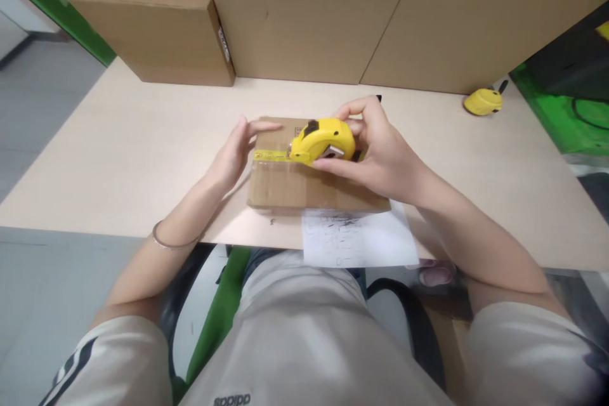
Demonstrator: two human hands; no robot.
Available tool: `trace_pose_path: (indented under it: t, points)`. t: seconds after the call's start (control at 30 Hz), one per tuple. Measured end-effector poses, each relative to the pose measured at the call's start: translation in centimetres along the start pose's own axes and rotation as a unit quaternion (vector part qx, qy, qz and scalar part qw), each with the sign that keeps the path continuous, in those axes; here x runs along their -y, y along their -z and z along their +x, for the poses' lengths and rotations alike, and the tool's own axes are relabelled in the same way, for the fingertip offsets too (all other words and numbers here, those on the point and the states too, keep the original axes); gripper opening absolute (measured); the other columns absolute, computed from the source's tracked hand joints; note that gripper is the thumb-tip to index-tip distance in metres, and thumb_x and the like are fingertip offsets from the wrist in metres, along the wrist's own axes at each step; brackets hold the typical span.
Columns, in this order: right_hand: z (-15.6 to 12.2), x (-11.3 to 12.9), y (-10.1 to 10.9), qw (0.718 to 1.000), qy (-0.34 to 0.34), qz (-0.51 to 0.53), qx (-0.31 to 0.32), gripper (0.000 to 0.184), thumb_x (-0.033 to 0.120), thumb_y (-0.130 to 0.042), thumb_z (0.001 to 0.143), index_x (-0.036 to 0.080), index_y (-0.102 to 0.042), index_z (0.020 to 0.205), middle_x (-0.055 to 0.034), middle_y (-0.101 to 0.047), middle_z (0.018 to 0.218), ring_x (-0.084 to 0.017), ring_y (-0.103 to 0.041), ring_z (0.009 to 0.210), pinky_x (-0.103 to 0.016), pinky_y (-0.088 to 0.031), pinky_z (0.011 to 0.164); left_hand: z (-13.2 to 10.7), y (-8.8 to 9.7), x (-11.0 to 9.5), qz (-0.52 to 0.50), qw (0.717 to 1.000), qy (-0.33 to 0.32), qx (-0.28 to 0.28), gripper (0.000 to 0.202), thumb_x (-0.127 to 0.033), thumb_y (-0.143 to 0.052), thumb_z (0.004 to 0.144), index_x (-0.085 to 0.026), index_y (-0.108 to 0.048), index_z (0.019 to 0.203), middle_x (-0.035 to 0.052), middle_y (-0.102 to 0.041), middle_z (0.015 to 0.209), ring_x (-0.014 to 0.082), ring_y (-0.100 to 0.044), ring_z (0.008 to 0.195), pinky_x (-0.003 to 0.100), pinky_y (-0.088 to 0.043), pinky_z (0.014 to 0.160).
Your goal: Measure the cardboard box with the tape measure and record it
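A small flat cardboard box (295, 187) lies on the light wooden table (118, 152) in front of me. My right hand (380, 152) is closed around a yellow tape measure (323, 139) held on top of the box. A short length of yellow tape (269, 154) runs left from it along the box's top. My left hand (235, 152) rests against the box's left edge, fingers stretched out, at the tape's end; whether it pins the tape I cannot tell.
A sheet of paper with writing (356, 238) lies at the table's near edge. Large cardboard boxes (309, 13) stand along the back, a smaller one (157, 32) at back left. A second yellow tape measure (483, 101) sits at back right. Green chair parts show at both sides.
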State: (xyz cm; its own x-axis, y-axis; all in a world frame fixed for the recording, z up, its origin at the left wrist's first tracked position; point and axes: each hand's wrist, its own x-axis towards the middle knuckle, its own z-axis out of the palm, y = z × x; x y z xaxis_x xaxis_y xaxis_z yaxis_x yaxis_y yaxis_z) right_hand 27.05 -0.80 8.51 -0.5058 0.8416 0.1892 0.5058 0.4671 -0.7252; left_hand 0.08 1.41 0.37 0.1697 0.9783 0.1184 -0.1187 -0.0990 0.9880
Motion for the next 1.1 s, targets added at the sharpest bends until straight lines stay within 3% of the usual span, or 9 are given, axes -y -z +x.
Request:
trace_pose_path:
  t: [0.1,0.2,0.4,0.5,0.6,0.73,0.83,0.97,1.1]
  points:
    - [2.4,1.1,-0.1,0.999,0.041,-0.015,0.014,0.055,0.057,-0.062,0.105,0.031,-0.042,0.150,-0.0032,-0.070,0.133,-0.023,-0.076,0.113,-0.036,-0.061,0.091,0.1,0.3,0.4,-0.032,0.999,0.037,0.016,0.065,-0.078,-0.040,0.106,-0.027,-0.080,0.117,0.0062,-0.080,0.132,0.0349,-0.069,0.138,0.053,-0.052,0.121]
    - [5.1,2.8,-1.0,0.993,0.077,-0.081,0.050,0.047,0.046,-0.052,0.107,0.026,-0.044,0.149,-0.0039,-0.067,0.140,-0.024,-0.072,0.124,-0.040,-0.055,0.103,0.4,0.3,0.7,-0.065,0.997,0.042,0.013,0.071,-0.083,-0.038,0.104,-0.028,-0.076,0.126,0.0059,-0.082,0.128,0.0370,-0.067,0.141,0.054,-0.055,0.117]
    - [7.0,4.4,-3.2,0.972,0.096,-0.187,0.107,0.047,0.033,-0.061,0.100,0.026,-0.053,0.146,-0.0013,-0.074,0.134,-0.022,-0.074,0.113,-0.033,-0.052,0.097,0.6,0.1,0.5,-0.052,0.998,0.023,-0.032,0.060,-0.075,-0.045,0.105,-0.026,-0.076,0.122,0.0076,-0.082,0.122,0.0376,-0.067,0.142,0.052,-0.059,0.112]
    - [5.7,3.5,-2.5,0.975,0.084,-0.190,0.074,0.048,0.042,-0.068,0.099,0.030,-0.058,0.144,0.0005,-0.077,0.130,-0.024,-0.075,0.109,-0.032,-0.053,0.095,0.5,0.4,0.0,-0.031,0.999,0.025,-0.001,0.050,-0.069,-0.062,0.100,-0.024,-0.077,0.117,0.0087,-0.080,0.127,0.0373,-0.069,0.137,0.052,-0.057,0.114]
    - [3.1,1.0,0.0,0.983,0.045,-0.179,0.019,0.050,0.046,-0.079,0.094,0.030,-0.065,0.140,-0.0010,-0.078,0.131,-0.025,-0.075,0.108,-0.034,-0.054,0.093,0.4,1.1,-0.5,0.009,0.999,0.033,0.042,0.039,-0.054,-0.083,0.088,-0.025,-0.079,0.115,0.0070,-0.076,0.136,0.0352,-0.068,0.135,0.051,-0.054,0.120]
    - [-1.7,-3.8,4.7,0.993,0.017,-0.102,-0.063,0.049,0.046,-0.089,0.085,0.029,-0.072,0.128,-0.0044,-0.077,0.132,-0.026,-0.075,0.107,-0.038,-0.057,0.093,0.4,1.9,-0.6,0.040,0.997,0.034,0.056,0.034,-0.045,-0.083,0.090,-0.028,-0.081,0.119,0.0060,-0.072,0.140,0.0352,-0.065,0.137,0.054,-0.050,0.125]
    - [-4.7,-6.7,6.9,0.990,0.010,-0.068,-0.122,0.046,0.042,-0.090,0.083,0.030,-0.070,0.123,-0.0075,-0.076,0.128,-0.025,-0.074,0.104,-0.036,-0.059,0.089,0.5,2.2,-0.5,0.045,0.997,0.026,0.060,0.033,-0.045,-0.083,0.090,-0.030,-0.082,0.120,0.0059,-0.072,0.140,0.0356,-0.064,0.138,0.054,-0.050,0.125]
    - [-6.4,-8.2,6.9,0.988,-0.014,-0.055,-0.140,0.047,0.042,-0.093,0.081,0.031,-0.069,0.120,-0.0082,-0.075,0.125,-0.023,-0.074,0.102,-0.033,-0.060,0.086,0.6,2.4,-0.3,0.055,0.996,0.018,0.061,0.032,-0.047,-0.084,0.091,-0.032,-0.083,0.120,0.0051,-0.073,0.137,0.0345,-0.064,0.137,0.050,-0.051,0.124]
    - [-6.5,-7.7,6.7,0.986,-0.041,-0.069,-0.144,0.047,0.049,-0.092,0.082,0.034,-0.069,0.120,-0.0075,-0.076,0.127,-0.026,-0.074,0.104,-0.036,-0.061,0.090,0.6,2.5,-0.3,0.063,0.996,0.010,0.060,0.032,-0.047,-0.083,0.092,-0.033,-0.083,0.120,0.0045,-0.073,0.138,0.0337,-0.063,0.138,0.048,-0.051,0.124]
